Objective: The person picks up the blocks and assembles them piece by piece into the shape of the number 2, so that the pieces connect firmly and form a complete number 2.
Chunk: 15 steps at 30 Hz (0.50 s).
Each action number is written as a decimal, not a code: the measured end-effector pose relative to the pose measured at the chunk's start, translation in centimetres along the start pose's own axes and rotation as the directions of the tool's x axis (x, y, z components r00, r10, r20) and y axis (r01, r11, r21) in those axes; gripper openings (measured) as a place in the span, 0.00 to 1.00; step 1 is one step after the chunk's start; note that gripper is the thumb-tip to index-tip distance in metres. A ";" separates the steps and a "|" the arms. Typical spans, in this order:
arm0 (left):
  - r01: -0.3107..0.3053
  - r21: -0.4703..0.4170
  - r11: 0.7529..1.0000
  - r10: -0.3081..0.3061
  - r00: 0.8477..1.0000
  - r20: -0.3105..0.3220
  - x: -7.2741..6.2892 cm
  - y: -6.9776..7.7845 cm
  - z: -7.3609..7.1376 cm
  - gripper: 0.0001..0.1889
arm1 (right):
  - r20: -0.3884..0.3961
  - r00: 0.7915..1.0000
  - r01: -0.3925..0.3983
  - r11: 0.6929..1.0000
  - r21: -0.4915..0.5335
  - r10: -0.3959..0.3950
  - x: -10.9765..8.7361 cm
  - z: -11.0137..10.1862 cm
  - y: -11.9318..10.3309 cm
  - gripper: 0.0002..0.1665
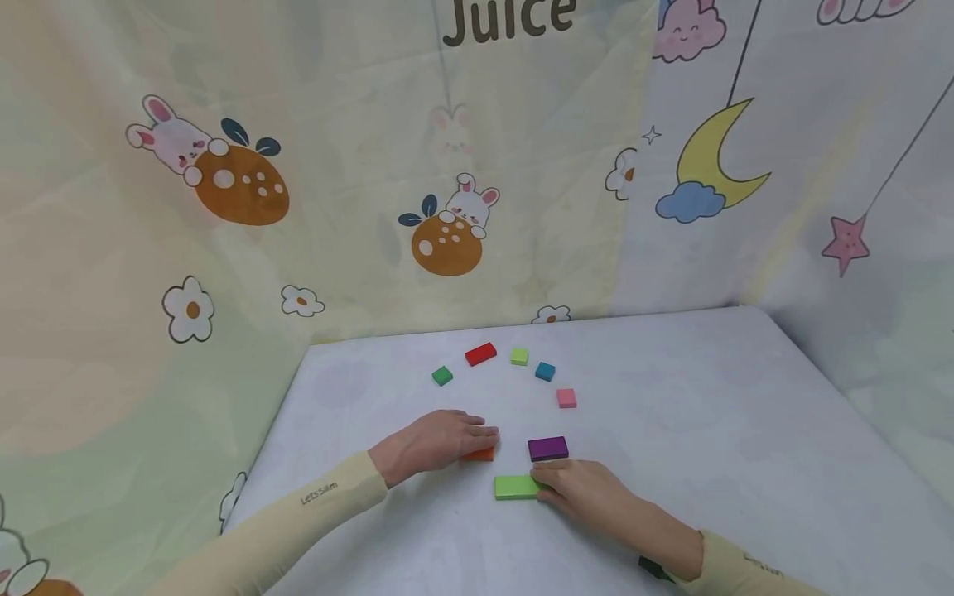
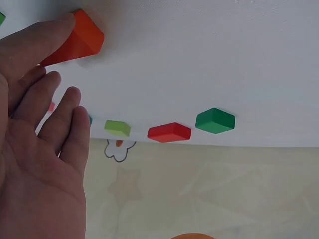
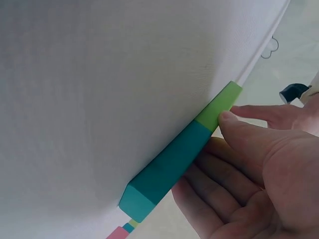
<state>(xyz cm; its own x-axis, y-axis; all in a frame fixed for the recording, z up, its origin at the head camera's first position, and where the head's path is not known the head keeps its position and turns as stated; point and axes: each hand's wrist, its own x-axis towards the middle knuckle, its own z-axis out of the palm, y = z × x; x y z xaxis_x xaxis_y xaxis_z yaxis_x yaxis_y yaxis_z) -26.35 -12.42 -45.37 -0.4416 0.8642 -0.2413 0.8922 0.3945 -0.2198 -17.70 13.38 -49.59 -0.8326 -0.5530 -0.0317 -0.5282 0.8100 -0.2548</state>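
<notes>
1. Head view: On the white tabletop [image 1: 671, 397], the left grip [image 1: 438, 441] lies over an orange block [image 1: 478, 455], leaving only its near edge in sight. The right grip [image 1: 585, 492] covers the right part of a long light green block [image 1: 516, 488]. A purple block [image 1: 547, 449] sits just beyond that one, apart from the orange. Further off, a small green block [image 1: 442, 376], red block [image 1: 480, 354], small light green block [image 1: 519, 357], blue block [image 1: 546, 372] and pink block [image 1: 566, 398] form a loose arc. All look rigid and probably light, so a nudge might push any of them out of place.
2. Left wrist view: The left grip is narrow on the orange block, thumb along one side and a fingertip close to a far corner; how firmly it pinches I cannot tell. The smooth faces may slip a little, so the flat, opposite sides seem the best hold.
3. Right wrist view: A teal block [image 3: 167, 162] meets the long light green block, seemingly end to end. The right grip holds the light green one near that joint, thumb against its edge, fingers behind the teal. Breakage seems unlikely; pinching the long sides mid-length should balance each best.
</notes>
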 end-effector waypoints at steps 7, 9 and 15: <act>0.013 0.045 0.999 -0.015 0.999 0.034 -0.2 -0.2 -0.4 0.35 | -0.004 1.000 -0.007 1.000 0.006 0.007 -0.1 -0.2 -0.2 0.21; 0.001 0.056 0.998 -0.003 1.000 0.024 -0.3 -0.3 -0.3 0.35 | -0.007 1.000 -0.008 1.000 0.011 0.008 -0.1 -0.2 -0.1 0.21; -0.080 0.090 0.993 0.081 0.997 -0.008 -0.3 -0.4 0.2 0.33 | -0.009 1.000 -0.008 1.000 0.016 0.008 -0.2 0.0 0.0 0.20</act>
<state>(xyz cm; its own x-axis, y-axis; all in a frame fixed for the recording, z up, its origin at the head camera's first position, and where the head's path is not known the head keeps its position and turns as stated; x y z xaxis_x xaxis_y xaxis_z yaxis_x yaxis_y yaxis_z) -26.63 -12.88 -45.39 -0.3668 0.8957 -0.2512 0.9127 0.2942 -0.2835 -17.55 13.44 -49.58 -0.8382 -0.5448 -0.0252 -0.5190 0.8110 -0.2701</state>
